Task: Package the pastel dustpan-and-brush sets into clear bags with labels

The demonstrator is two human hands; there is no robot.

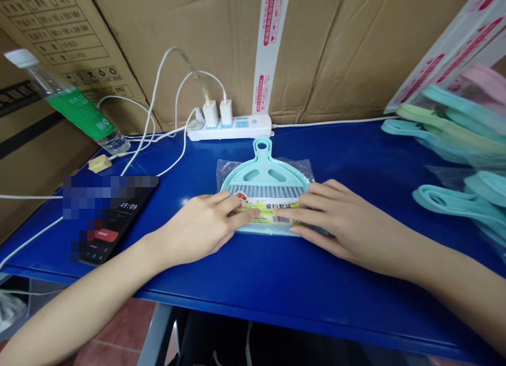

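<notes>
Flat on the bagged dustpan (264, 168), handle (263, 141) pointing away, long axis running between left hand (197, 229) and right hand (336, 223), both open, fingertips (251, 212) almost meeting on the label (269, 221)!

Mint-green dustpan (264, 171) with grey bristles (264, 192) and a yellow-green label (266, 210) on a blue bench (237, 284), beside a white power strip (229, 129) and red-printed white tape (268, 44).

Blue worktop (340, 155), bearing: white power strip (253, 128) lying along the back edge; bagged teal dustpan-and-brush set (264, 171) lying mid-worktop; black smartphone (114, 239) lying near the left edge; bagged teal and green plastic pieces (450, 139) heaping at the right edge.
</notes>
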